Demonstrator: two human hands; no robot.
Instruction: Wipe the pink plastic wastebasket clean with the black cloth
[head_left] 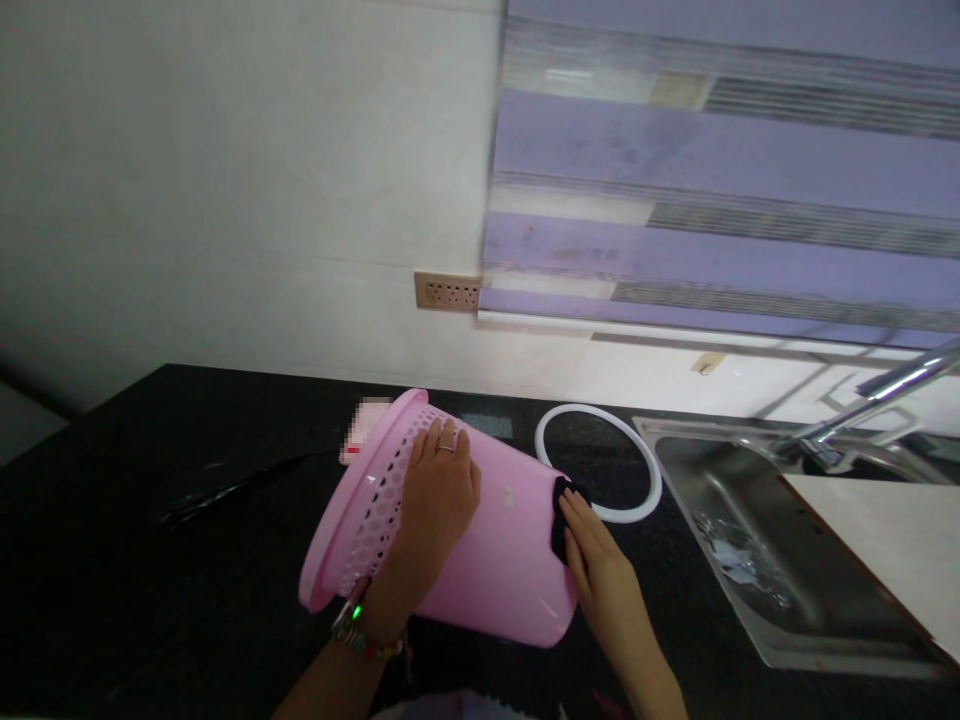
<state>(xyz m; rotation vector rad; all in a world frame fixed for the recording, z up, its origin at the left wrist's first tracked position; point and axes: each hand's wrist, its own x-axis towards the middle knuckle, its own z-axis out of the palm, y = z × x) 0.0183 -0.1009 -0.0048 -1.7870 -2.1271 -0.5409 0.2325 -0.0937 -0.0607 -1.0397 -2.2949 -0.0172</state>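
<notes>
A pink plastic basket [502,540] lies on its side on the black counter, its wide rim to the left and its base to the right. My left hand [441,490] rests flat on the basket's side near the row of holes, fingers spread a little. With my right hand [596,545] I press a black cloth [559,520] against the basket near its base, the fingers close together over it. Just behind my right hand, a white ring [652,470] lies on the counter.
On the right a steel sink [757,640] has a faucet [870,405] and a pale board [885,550] over part of it. A black plastic bag [225,490] and a pink-white item [367,428] lie left of the basket. Behind stands a wall with a socket [450,292].
</notes>
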